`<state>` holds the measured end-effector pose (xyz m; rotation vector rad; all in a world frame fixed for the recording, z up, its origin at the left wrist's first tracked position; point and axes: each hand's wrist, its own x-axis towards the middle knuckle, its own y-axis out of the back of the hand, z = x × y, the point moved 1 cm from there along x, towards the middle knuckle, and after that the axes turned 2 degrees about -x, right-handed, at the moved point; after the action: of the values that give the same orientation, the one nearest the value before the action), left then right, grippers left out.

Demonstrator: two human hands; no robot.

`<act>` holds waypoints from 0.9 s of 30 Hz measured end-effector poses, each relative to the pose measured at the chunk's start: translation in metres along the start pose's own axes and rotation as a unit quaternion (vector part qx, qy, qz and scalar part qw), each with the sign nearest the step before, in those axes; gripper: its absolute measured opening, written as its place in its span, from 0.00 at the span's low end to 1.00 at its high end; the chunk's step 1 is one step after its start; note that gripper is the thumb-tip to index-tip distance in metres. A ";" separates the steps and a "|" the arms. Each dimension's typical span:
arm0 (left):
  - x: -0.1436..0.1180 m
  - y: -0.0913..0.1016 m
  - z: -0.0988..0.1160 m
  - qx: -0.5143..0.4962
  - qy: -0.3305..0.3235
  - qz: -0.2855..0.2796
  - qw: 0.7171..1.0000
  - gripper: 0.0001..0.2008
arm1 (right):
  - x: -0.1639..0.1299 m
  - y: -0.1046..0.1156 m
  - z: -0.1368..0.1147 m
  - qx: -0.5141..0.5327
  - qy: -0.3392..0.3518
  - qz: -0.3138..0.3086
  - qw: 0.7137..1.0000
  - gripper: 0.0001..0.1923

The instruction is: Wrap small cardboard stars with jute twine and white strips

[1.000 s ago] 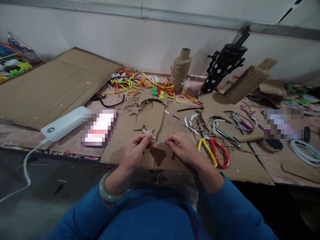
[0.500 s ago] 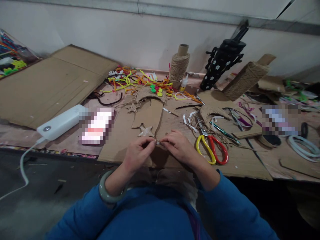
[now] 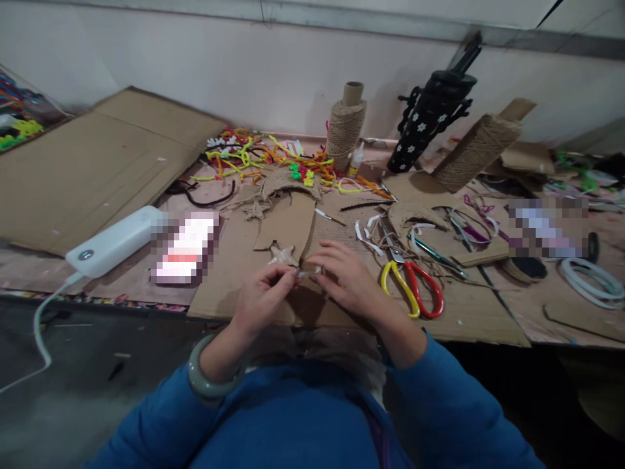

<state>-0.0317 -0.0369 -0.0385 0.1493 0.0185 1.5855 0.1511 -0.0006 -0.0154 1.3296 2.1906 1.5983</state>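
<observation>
My left hand [image 3: 263, 294] is closed in a pinch, with a small whitish piece [image 3: 301, 274] showing at its fingertips. My right hand [image 3: 344, 277] faces it a short way off, index finger and thumb curled round a tiny white bit, the other fingers looser. What these bits are is too small to tell. Just beyond the left fingertips lies a pale star [image 3: 282, 255] with a shiny surface, partly covered by the hand. Behind it are a cardboard piece [image 3: 286, 225], a twine-wrapped crescent [image 3: 288, 185] with small coloured flowers and a twine star [image 3: 254, 210].
Scissors [image 3: 414, 290] with yellow and red handles lie right of my right hand, beside white strips [image 3: 367, 238] and another twine crescent [image 3: 415, 218]. Twine rolls [image 3: 346, 130], a glue bottle [image 3: 357, 161] and a black flowered holder [image 3: 424, 124] stand behind. A white power bank [image 3: 114, 241] lies left.
My hands have drawn slightly apart, and the right fingers have lifted and loosened. The whole view has shifted a little.
</observation>
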 end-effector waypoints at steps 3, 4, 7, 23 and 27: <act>0.000 0.000 0.000 -0.007 0.005 -0.001 1.000 0.10 | 0.002 -0.003 -0.003 0.012 0.011 -0.027 0.999 0.11; 0.000 0.000 0.001 -0.008 0.006 -0.002 1.000 0.11 | 0.003 -0.003 -0.003 0.015 0.006 -0.032 0.999 0.11; 0.000 -0.001 0.003 -0.008 0.006 -0.008 1.000 0.11 | 0.003 -0.003 -0.003 0.021 -0.019 -0.032 0.999 0.11; -0.007 -0.003 0.011 0.052 -0.102 -0.021 0.993 0.06 | 0.007 0.001 -0.011 0.041 -0.203 0.002 0.978 0.08; -0.013 -0.001 0.012 0.040 -0.129 -0.048 0.990 0.08 | 0.006 0.011 0.003 0.032 -0.255 0.070 0.964 0.11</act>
<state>-0.0289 -0.0505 -0.0279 0.4091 -0.1100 1.4598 0.1548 0.0062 -0.0057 1.7155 1.8765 1.0613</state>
